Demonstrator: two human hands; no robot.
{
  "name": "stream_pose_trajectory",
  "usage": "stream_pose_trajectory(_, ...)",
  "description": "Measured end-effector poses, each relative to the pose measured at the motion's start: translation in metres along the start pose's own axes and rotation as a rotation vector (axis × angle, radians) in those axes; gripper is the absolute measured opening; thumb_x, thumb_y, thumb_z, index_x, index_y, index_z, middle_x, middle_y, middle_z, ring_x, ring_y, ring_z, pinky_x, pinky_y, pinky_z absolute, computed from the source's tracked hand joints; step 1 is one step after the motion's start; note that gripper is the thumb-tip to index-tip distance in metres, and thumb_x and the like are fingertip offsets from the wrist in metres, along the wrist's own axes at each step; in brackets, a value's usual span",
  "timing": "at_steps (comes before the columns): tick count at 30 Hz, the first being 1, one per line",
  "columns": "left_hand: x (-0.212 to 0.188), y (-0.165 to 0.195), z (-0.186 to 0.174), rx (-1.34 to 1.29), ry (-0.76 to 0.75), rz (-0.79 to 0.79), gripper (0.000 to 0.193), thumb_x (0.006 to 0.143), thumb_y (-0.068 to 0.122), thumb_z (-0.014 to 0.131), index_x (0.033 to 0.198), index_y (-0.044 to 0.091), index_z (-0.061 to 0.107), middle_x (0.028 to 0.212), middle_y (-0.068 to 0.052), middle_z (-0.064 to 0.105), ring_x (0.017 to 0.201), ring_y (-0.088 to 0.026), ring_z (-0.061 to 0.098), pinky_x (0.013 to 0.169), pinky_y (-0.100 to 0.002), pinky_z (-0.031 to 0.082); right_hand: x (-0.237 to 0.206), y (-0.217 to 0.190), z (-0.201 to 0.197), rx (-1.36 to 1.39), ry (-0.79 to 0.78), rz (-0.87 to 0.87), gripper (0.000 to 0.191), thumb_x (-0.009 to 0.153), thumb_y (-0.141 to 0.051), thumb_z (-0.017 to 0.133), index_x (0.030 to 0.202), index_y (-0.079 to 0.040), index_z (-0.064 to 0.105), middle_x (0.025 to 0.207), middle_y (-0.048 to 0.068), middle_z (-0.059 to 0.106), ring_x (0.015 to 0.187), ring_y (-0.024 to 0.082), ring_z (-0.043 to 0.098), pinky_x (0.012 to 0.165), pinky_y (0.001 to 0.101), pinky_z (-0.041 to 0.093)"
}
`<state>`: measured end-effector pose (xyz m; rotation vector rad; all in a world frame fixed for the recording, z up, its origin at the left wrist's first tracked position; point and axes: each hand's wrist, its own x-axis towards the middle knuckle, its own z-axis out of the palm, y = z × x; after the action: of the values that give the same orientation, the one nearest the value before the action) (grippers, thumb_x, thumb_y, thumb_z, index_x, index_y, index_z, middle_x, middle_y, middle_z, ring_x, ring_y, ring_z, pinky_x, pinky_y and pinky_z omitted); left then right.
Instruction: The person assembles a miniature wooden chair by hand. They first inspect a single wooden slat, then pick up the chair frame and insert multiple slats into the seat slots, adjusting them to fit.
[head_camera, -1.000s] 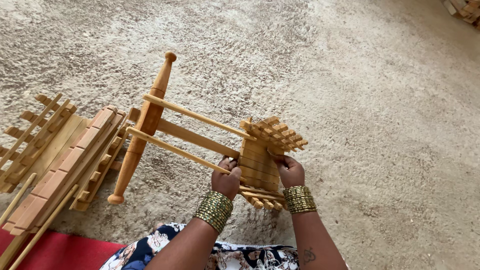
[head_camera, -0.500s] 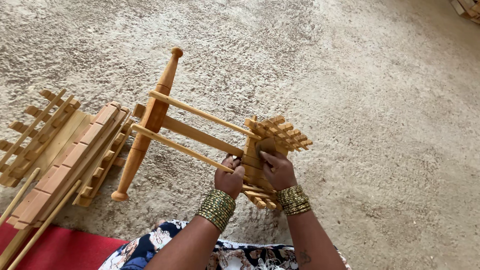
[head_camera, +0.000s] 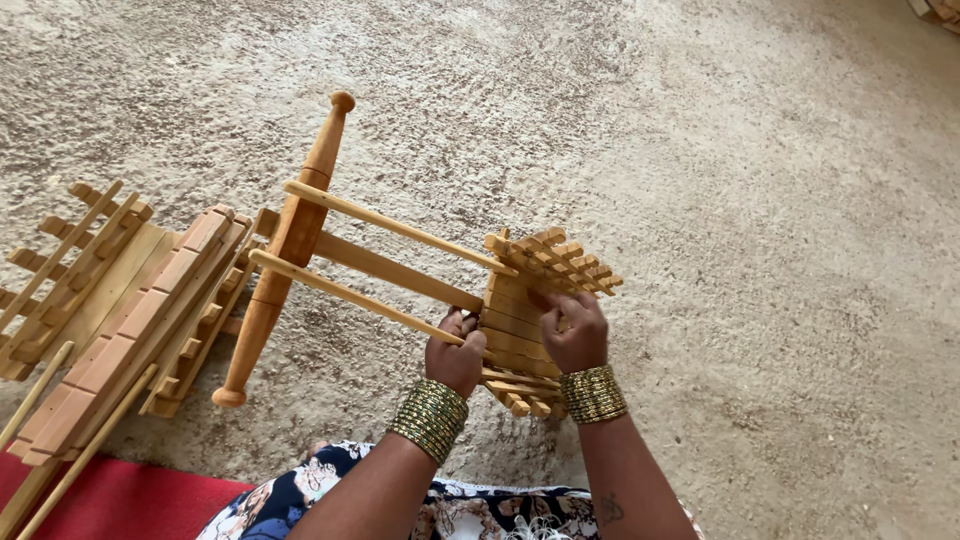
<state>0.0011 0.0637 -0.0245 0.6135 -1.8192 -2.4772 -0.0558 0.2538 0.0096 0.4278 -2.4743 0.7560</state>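
Head camera, looking down: you work at a wooden frame assembly (head_camera: 400, 270) lying on the beige carpeted floor (head_camera: 760, 200) at the centre of the frame. Your left hand (head_camera: 455, 355) has its grip closed around the lower of two thin dowels (head_camera: 350, 297), close to where it meets the slatted wooden block (head_camera: 530, 310). Your right hand (head_camera: 575, 330) presses on that block, fingers curled over its slats just below the row of crossed pegs (head_camera: 560, 262); its grip is narrow, pinching the wood. Both wrists carry stacks of gold-green bangles (head_camera: 430, 420). The dowels and a flat rail run up-left to a turned wooden post (head_camera: 290, 250) lying diagonally. At the left edge sits a pile of similar slatted wooden pieces (head_camera: 110, 310), partly on a red mat (head_camera: 130, 500) at lower left.
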Motion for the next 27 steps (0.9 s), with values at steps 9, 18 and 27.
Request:
stream_pose_trajectory(9,-0.005,0.009,0.001,-0.019,0.012,0.005,0.059,0.084,0.005,0.057,0.140,-0.009,0.043,0.134,-0.023,0.062,0.120,-0.027,0.064,0.100,-0.032,0.051,-0.003,-0.005,0.005,0.165,-0.301,0.051,0.049,0.079,-0.026,0.082,0.124,-0.007,0.072,0.126,0.014,0.064,0.111,0.027,0.067,0.094,0.0386,0.057)
stream_pose_trajectory(18,-0.007,0.013,-0.003,-0.002,0.013,-0.015,0.046,0.087,0.003,0.056,0.127,-0.016,0.049,0.121,-0.034,0.063,0.108,-0.038,0.063,0.090,-0.039,0.054,-0.006,0.011,0.005,0.076,-0.498,-0.135,0.049,0.080,-0.013,0.076,0.127,-0.004,0.066,0.144,0.020,0.054,0.132,0.034,0.055,0.099,0.0418,0.055)
stream_pose_trajectory(27,-0.005,0.009,-0.002,-0.024,0.006,0.021,0.056,0.084,0.004,0.056,0.137,-0.010,0.047,0.133,-0.023,0.063,0.120,-0.026,0.064,0.101,-0.032,0.050,-0.005,0.006,0.008,-0.148,-0.322,-0.153,0.043,0.090,-0.005,0.060,0.132,-0.005,0.065,0.109,0.021,0.073,0.078,0.031,0.074,0.068,0.0394,0.064)
